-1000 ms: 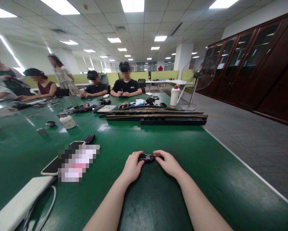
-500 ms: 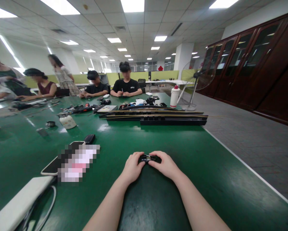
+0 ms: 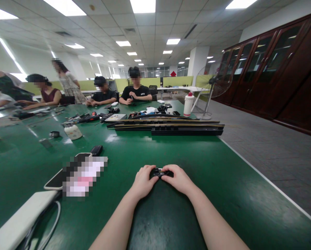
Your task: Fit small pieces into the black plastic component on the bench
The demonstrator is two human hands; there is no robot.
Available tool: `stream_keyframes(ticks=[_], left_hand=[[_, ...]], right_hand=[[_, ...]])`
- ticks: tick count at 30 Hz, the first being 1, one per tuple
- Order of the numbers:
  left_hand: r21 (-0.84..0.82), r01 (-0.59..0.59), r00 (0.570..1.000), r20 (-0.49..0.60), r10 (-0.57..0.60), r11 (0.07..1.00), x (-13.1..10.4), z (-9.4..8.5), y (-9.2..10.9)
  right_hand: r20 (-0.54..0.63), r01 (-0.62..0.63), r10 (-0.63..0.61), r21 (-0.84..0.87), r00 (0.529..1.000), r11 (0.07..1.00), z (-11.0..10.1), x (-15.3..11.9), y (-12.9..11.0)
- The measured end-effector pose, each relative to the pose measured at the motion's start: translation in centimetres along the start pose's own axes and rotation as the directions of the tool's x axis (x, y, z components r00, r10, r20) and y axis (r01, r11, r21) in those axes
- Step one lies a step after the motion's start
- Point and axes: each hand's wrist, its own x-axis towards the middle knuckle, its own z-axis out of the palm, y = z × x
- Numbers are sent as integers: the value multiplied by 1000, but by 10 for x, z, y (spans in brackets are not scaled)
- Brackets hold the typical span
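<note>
1. The left hand [image 3: 143,181] curls its fingers round the left end of a small black part [image 3: 159,172], closed on it with the thumb tucked near the middle
2. The right hand [image 3: 179,178] pinches the right end of the same part, fingertips closed tight on it and touching the left hand's fingertips
3. The small black part sits between the two hands just above the green table [image 3: 223,180], near the edge closest to the camera; whether it rests on the surface cannot be told, and a lighter patch shows on its top
4. To the left of the hands lie a phone [image 3: 57,178], partly under a blurred patch, and a small black case [image 3: 96,150] just beyond it
5. A white slab with a cable [image 3: 20,218] lies at the near left corner
6. Farther up the table lie long black rails [image 3: 186,131], laid crosswise, with a white bottle [image 3: 188,104] behind them
7. A white cup [image 3: 72,131] stands well to the left of the rails
8. Other people sit at the far end and the left side of the table, their hands on the table well apart from these two hands
</note>
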Motion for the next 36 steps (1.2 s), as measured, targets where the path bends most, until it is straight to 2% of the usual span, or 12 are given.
stream_keyframes(ticks=[8,15,19,24,28,36], left_hand=[[10,4,1000,3,-4,1000,0,-1,1],[16,11,1000,8,-12,1000,0,-1,3],[9,12,1000,4,-12,1000,0,-1,3],[-1,12,1000,1,-12,1000,-1,-2,3],[-5,15,1000,3,-15,1000,-1,-3,4],[-7,6,1000,-4,-6,1000,0,-2,4]], right_hand=[[8,-98,99,193,995,976,-4,3,-1],[-45,-128,152,334,987,934,-5,6,7],[-49,-143,188,469,981,872,-3,8,13],[-37,-183,261,619,965,764,-5,9,9],[-65,-197,323,672,944,714,-9,9,4],[-99,-168,361,750,927,639,-13,9,7]])
